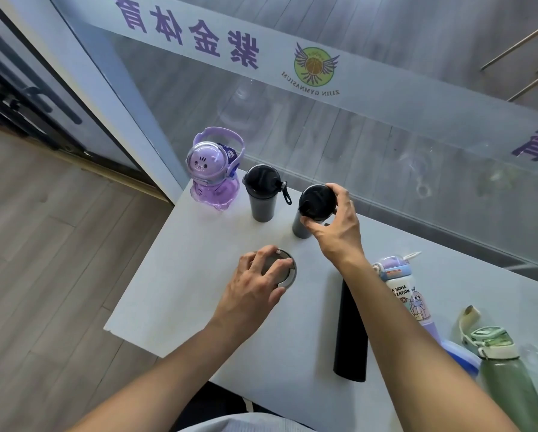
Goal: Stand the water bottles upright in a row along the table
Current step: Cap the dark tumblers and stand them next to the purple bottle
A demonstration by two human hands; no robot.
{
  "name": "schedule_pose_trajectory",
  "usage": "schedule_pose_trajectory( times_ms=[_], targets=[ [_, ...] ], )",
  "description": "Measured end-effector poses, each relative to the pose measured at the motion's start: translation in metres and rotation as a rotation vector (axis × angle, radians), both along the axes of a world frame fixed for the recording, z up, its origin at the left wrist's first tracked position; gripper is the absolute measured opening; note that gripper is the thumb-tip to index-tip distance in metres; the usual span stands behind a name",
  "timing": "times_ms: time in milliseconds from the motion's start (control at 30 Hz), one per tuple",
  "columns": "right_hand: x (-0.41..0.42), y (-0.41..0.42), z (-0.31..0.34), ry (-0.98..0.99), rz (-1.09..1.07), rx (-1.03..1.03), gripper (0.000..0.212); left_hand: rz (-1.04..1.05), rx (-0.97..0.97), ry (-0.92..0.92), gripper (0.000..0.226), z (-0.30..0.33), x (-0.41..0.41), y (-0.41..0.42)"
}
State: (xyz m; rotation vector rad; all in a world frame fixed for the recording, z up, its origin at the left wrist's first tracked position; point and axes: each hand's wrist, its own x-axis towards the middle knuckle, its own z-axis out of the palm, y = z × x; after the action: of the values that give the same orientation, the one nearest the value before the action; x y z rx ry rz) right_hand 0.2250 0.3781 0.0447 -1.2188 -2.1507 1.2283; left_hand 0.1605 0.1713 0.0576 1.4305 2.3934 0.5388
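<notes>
Pale tabletop (174, 294) by glass wall. Right hand (336, 226) grips grey cup (316, 210) by lid, extending far row; left hand (258, 282) clasps silver bottle (288, 272) top.

At the table's (174, 294) far left corner I see a purple astronaut-bunny bottle (213, 173) upright, a grey tumbler (262, 198) just beside it. My right hand (336, 226) grips the lid of a second grey tumbler (302, 226); my left hand (255, 282) covers a grey-lidded bottle (288, 272). A black flask (350, 335) lies flat near the front edge.
</notes>
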Motion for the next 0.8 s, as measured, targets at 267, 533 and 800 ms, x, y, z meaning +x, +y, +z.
schedule_pose_trajectory(
  times_ms=[267,533,800],
  targets=[
    [0.006,-0.003,0.006,-0.093,0.028,0.006,0.099,-0.021,0.003,0.025,0.055,-0.004,-0.001,0.0],
    [0.053,-0.045,0.007,-0.156,-0.038,0.09,0.081,-0.055,0.017,-0.017,0.072,-0.002,-0.01,-0.006],
    [0.081,-0.099,-0.003,-0.327,0.194,-0.091,0.078,-0.074,0.028,-0.203,0.081,-0.002,-0.02,0.001]
  ],
)
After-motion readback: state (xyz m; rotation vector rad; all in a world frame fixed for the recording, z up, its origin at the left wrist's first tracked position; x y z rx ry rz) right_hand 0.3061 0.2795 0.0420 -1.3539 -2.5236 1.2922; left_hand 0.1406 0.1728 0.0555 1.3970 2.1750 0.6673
